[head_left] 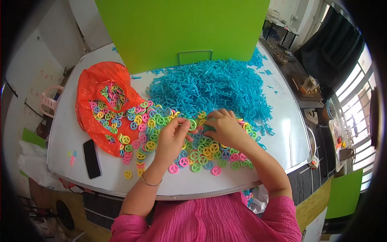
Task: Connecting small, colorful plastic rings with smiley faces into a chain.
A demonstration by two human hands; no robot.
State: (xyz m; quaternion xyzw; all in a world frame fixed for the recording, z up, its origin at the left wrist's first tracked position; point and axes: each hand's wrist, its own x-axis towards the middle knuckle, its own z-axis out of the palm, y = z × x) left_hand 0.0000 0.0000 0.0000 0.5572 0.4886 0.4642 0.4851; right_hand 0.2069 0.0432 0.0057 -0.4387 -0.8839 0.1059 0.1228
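Left hand (172, 135): pinching a green wheel (194, 124) between thumb and fingers, just above the wheel pile (207, 150)
Right hand (226, 128): fingers bent and slightly parted, down at the far edge of the wheel pile; cannot tell whether gripping anything
Blue strips (213, 84): heaped directly behind the wheel pile
Red bag (86, 80): open, left of the wheel pile, more coloured wheels inside
Phone (92, 159): lying flat, left of the wheel pile
Green panel (181, 28): upright, well behind the wheel pile
Table (284, 141): white, beneath the wheel pile
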